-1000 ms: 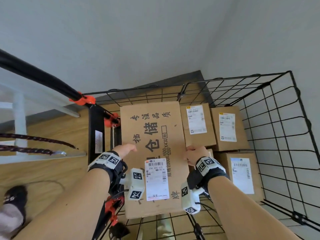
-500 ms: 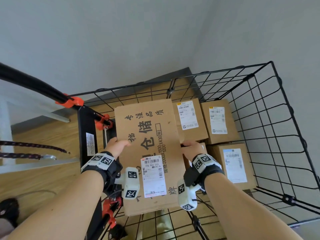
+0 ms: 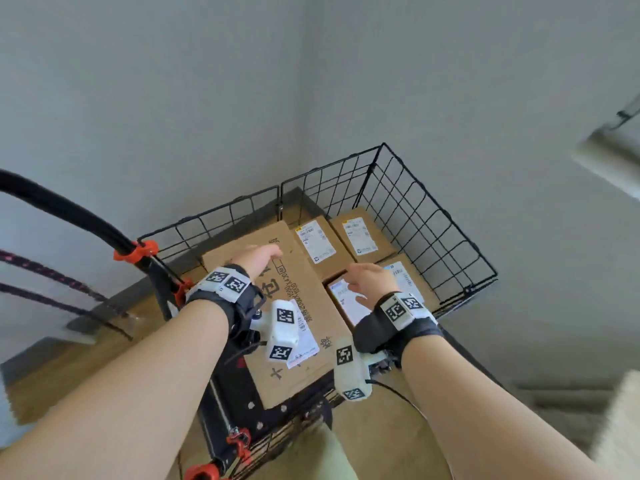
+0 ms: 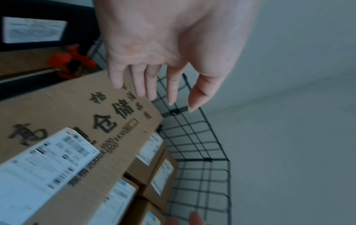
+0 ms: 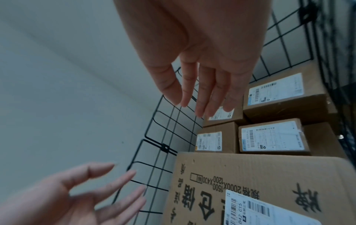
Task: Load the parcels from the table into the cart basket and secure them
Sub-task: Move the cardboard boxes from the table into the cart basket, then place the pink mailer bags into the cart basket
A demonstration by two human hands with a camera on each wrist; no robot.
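Note:
A large flat cardboard box (image 3: 311, 292) with black print and a white label lies in the left part of the black wire cart basket (image 3: 433, 237). To its right sit several small labelled parcels (image 3: 360, 235). My left hand (image 3: 263, 256) hovers over the big box's far end, with its fingers straight and clear of the cardboard (image 4: 77, 121) in the left wrist view. My right hand (image 3: 360, 278) hangs open above a small parcel (image 3: 346, 301) beside the big box. The right wrist view shows its empty fingers (image 5: 200, 106) over the parcels (image 5: 273, 135).
The cart's black handle (image 3: 62, 206) with orange clamps (image 3: 136, 252) rises at the left. Dark bungee cords (image 3: 45, 271) stretch across the far left. The basket stands in a grey wall corner on a wooden floor (image 3: 69, 368). A pale, blurred edge (image 3: 620, 410) shows at the right.
Both hands have let go of the big box's sides and lifted above it. The box now lies in the basket. The head view has pulled back and turned right.

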